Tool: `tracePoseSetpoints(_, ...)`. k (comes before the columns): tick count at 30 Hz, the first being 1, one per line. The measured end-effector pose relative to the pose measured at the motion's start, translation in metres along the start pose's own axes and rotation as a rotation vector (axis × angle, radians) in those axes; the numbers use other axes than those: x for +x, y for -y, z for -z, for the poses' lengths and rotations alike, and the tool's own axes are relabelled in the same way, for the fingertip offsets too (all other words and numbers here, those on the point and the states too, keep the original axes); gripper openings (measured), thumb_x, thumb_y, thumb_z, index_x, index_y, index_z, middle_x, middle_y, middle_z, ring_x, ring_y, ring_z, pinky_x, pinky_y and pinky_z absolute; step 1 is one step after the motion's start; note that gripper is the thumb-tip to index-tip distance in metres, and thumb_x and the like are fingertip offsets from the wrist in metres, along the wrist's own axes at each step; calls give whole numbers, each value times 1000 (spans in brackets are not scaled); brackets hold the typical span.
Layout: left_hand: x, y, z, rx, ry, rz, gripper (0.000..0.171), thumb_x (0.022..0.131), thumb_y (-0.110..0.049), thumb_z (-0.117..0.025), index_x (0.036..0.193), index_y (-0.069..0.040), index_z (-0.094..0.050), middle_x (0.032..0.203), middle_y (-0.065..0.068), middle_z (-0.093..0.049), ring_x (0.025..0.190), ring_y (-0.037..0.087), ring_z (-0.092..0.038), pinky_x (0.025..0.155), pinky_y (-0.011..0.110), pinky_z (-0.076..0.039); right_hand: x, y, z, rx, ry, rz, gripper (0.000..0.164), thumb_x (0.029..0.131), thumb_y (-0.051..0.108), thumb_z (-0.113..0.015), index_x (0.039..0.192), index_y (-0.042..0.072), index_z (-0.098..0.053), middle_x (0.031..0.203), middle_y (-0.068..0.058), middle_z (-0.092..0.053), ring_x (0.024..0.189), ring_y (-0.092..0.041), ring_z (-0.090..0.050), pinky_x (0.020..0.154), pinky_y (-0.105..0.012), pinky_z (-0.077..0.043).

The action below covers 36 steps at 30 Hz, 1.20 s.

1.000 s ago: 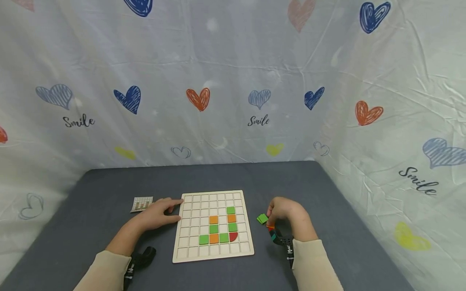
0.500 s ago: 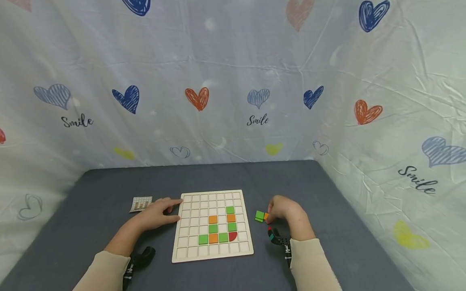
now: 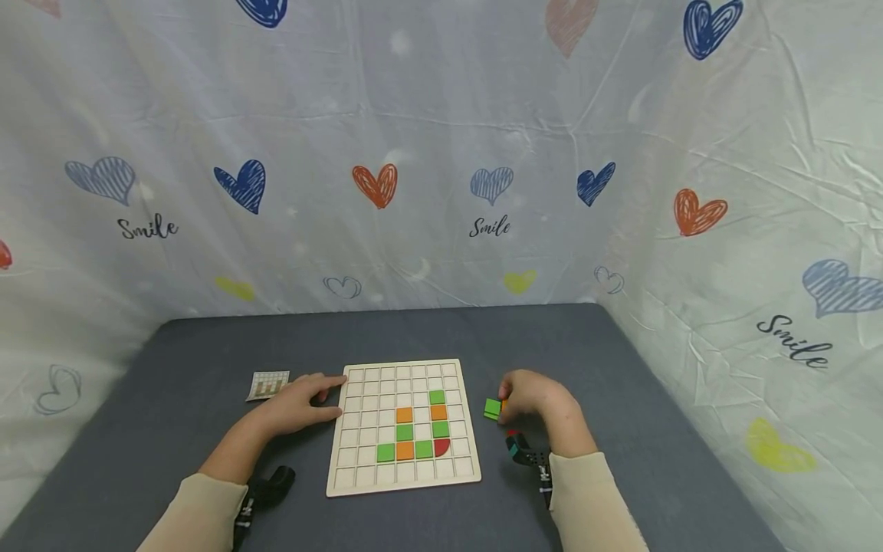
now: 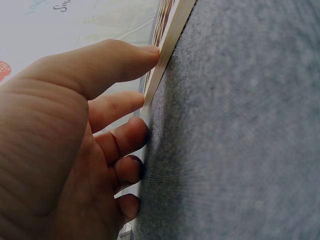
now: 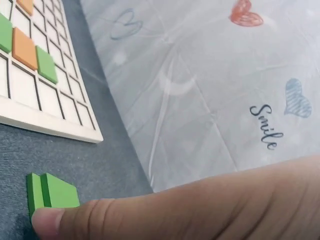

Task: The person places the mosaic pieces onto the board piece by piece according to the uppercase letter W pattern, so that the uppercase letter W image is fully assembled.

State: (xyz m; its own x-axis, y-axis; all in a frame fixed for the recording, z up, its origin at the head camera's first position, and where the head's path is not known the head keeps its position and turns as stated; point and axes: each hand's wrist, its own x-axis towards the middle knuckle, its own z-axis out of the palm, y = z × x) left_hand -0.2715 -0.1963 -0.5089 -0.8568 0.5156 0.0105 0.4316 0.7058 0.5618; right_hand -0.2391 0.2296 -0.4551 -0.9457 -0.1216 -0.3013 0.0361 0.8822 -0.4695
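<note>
My right grip (image 3: 534, 399), clamped on an orange tile (image 3: 504, 404), has just edged left, closing up on the green tiles (image 3: 492, 409)! Left grip (image 3: 300, 403), thumb and forefinger apart, touches the board (image 3: 403, 487).

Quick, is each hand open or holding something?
Left hand: open, touching the board.
Right hand: at the green tiles; whether it holds anything can't be told.

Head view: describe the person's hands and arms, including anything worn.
The left hand and right hand are bare, without gloves. The left sleeve and right sleeve are plain cream, ending short of the wrists. Beside them show black, curved devices, left device and right device, with small white markings.
</note>
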Motion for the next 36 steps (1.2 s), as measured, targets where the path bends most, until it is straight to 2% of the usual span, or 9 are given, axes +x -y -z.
tracePoseSetpoints(6,0,1,-1,-3,3,-6,63,95,-30,-76,148,-2,-55,83,1,-41,74,18,-37,67,38,-31,0,5,-3,28,-12,49,21,76,4,-86,80,10,-66,72,-3,-58,62,-18,-50,56,-32,-39)
tracePoseSetpoints(9,0,1,-1,-2,4,-5,63,94,-30,-76,148,-2,-55,83,1,-41,73,18,-37,67,38,-31,-2,5,-3,36,-11,42,22,77,6,-87,80,10,-65,71,-3,-58,61,-17,-49,56,-31,-39)
tracePoseSetpoints(11,0,1,-1,0,5,-5,63,95,-30,-76,148,-3,-55,83,1,-41,73,18,-36,67,38,-31,-4,2,-1,26,7,5,25,77,8,-88,75,8,-64,68,-2,-55,58,-16,-45,55,-31,-36)
tracePoseSetpoints(15,0,-1,1,6,8,-5,63,95,-31,-76,148,-2,-55,83,2,-42,73,18,-36,67,38,-31,-14,-3,7,-113,68,-103,26,77,13,-90,71,5,-66,70,-2,-52,61,-17,-43,57,-32,-36)
tracePoseSetpoints(17,0,-1,2,11,8,-6,63,95,-30,-75,148,-2,-55,83,2,-42,73,18,-37,67,38,-31,-17,-4,8,-177,93,-143,26,77,16,-90,72,5,-68,72,-2,-54,64,-18,-46,60,-32,-39)
tracePoseSetpoints(19,0,-1,2,15,6,-6,63,95,-30,-76,148,-2,-55,83,2,-42,74,18,-37,67,38,-31,-16,-4,7,-192,102,-148,25,79,19,-91,73,6,-71,73,-3,-59,67,-19,-53,62,-33,-42)
tracePoseSetpoints(25,-1,1,1,6,7,-3,64,95,-30,-76,148,-1,-54,83,2,-41,73,18,-37,67,38,-31,-7,10,-5,-142,91,-65,30,78,26,-92,69,8,-70,70,-4,-64,66,-18,-59,63,-32,-42)
tracePoseSetpoints(31,0,-1,2,0,12,2,65,95,-31,-76,148,-1,-54,83,2,-42,73,18,-37,67,38,-31,-9,27,-14,-254,27,-100,38,68,28,-97,74,9,-64,73,-4,-59,66,-20,-53,63,-39,-43)
tracePoseSetpoints(36,0,-3,4,7,7,-8,64,95,-32,-76,148,-2,-55,83,2,-43,73,17,-36,67,37,-31,-9,36,-16,-312,-37,-102,36,67,25,-96,74,10,-64,72,-5,-58,63,-20,-50,60,-38,-41)
